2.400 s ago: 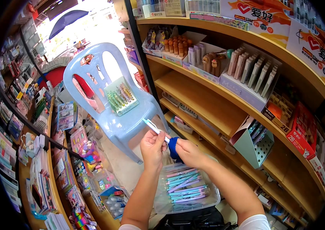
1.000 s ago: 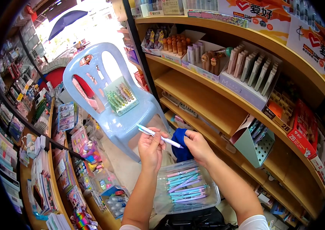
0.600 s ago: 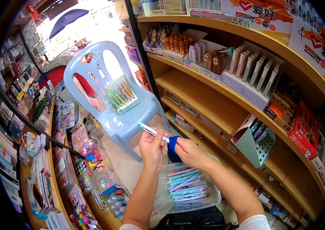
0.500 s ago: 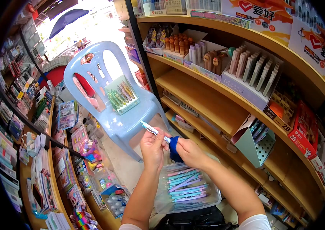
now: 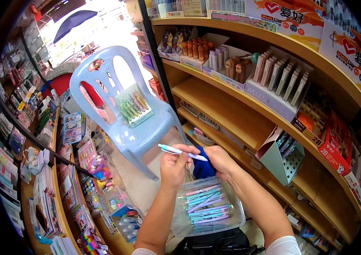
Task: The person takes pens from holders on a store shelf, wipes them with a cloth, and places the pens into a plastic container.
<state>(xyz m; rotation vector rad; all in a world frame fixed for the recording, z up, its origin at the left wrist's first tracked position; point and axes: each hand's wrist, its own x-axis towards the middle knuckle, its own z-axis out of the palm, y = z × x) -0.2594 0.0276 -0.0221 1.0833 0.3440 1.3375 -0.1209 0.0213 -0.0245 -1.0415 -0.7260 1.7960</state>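
Observation:
My left hand [image 5: 174, 166] pinches a white and light blue pen [image 5: 182, 152], its blue end pointing left and its other end reaching toward the right hand. A dark blue cloth [image 5: 204, 165] is gripped in my right hand [image 5: 222, 161], bunched just behind and below the pen. Beneath both hands sits a clear plastic box [image 5: 236, 210], holding several pens [image 5: 208, 204] in light blue, teal and lilac laid side by side.
Ahead stands a light blue plastic chair [image 5: 140, 138] with a box of patterned pens [image 5: 134, 104] on its seat. On the right, wooden shelves [image 5: 218, 108] carry stationery and a tilted green pen box [image 5: 284, 159]. Packed shelves [image 5: 57, 199] line the left side.
The pen has turned flatter, and its right end now shows clear of the cloth. The cloth hangs lower and wider in my right hand.

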